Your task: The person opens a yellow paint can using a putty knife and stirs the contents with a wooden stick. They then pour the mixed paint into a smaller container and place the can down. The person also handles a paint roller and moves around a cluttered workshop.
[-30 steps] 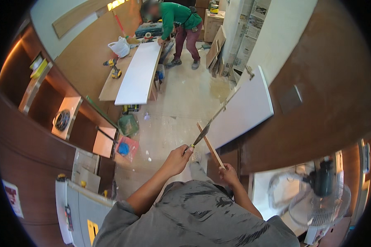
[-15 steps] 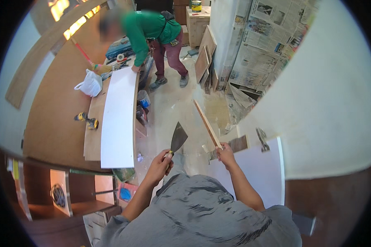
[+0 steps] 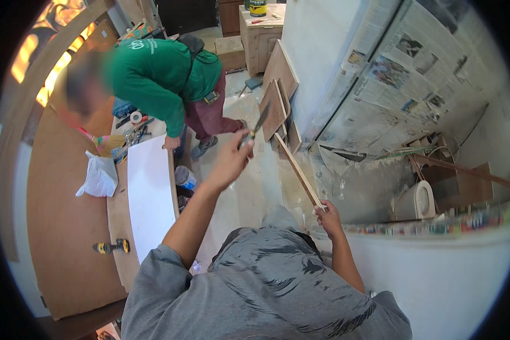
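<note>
On the pale floor point(image 3: 249, 192), a desk point(image 3: 119, 218) carrying a white board point(image 3: 148, 192) stood toward 8 o'clock from the left hand point(image 3: 231, 161), which was curled around a scraper point(image 3: 260, 122) pointing to 1 o'clock. The right hand point(image 3: 327, 218) pinched the near end of a slim wooden strip point(image 3: 298, 171), whose long axis ran toward 11 o'clock. This strip lay at 3 o'clock from the left hand, its far end near the scraper but apart.

A dark-bladed scraper point(image 3: 259, 122) is held tilted, left of a slim, slanting wooden strip point(image 3: 298, 169).
</note>
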Demonstrator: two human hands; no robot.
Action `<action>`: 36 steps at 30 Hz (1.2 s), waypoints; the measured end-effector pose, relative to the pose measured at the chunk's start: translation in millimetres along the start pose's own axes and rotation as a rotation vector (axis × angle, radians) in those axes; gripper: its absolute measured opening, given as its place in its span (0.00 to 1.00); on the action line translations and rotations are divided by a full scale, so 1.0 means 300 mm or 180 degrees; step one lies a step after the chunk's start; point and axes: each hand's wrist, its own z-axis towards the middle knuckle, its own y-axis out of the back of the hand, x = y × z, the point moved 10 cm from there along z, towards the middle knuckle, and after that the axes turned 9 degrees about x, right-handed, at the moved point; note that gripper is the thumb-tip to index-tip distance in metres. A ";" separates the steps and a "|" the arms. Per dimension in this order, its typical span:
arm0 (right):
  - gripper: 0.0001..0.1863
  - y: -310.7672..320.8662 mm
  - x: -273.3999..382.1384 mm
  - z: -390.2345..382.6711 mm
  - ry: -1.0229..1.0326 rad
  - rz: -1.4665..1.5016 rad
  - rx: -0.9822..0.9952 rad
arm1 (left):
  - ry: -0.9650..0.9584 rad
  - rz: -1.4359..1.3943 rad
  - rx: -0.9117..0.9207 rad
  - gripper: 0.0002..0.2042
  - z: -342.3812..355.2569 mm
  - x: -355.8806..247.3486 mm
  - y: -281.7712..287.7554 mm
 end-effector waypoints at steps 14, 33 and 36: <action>0.17 0.086 1.212 1.377 0.0981 0.0110 0.0362 | -0.0709 -0.1706 -0.1254 0.17 1.526 -0.330 0.808; 0.19 -0.401 2.546 3.207 0.1907 0.0512 -0.1453 | 0.0245 -0.1906 -0.1640 0.10 3.221 0.150 2.054; 0.18 -0.368 2.647 3.568 0.1952 -0.0216 -0.1950 | 0.0483 -0.1737 -0.1240 0.11 3.405 0.072 2.120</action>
